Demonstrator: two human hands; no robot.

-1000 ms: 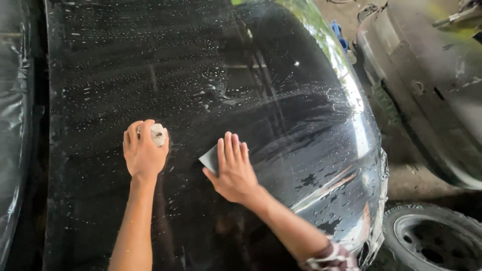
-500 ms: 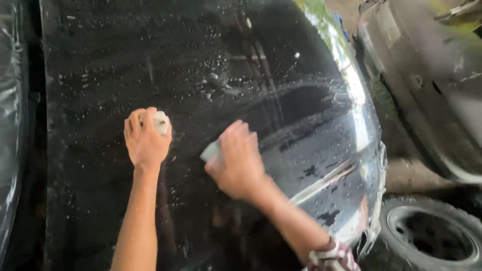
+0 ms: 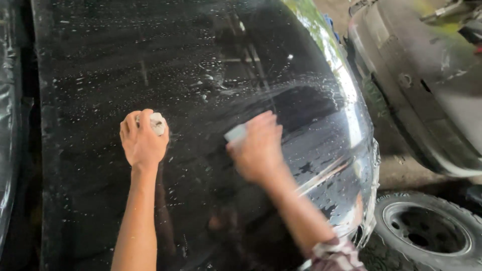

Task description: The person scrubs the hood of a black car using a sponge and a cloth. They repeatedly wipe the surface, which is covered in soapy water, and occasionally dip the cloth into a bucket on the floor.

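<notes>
A black, wet car hood [image 3: 201, 60] dotted with soapy drops fills the view. My left hand [image 3: 143, 140] is curled over a small white pad [image 3: 157, 123] and presses it onto the hood. My right hand [image 3: 258, 148] lies flat on a pale grey pad [image 3: 236, 133], pushing it against the hood near the middle; this hand is motion-blurred. Most of each pad is hidden under the fingers.
The hood's curved right edge [image 3: 369, 165] drops toward a tyre [image 3: 432, 233] on dirt ground. Another dark vehicle body [image 3: 437, 90] stands close at the right. Black plastic sheeting [image 3: 10, 100] lies along the left side.
My right hand has slid the grey pad up and to the right across the hood. My left hand with the white pad has shifted slightly upward.
</notes>
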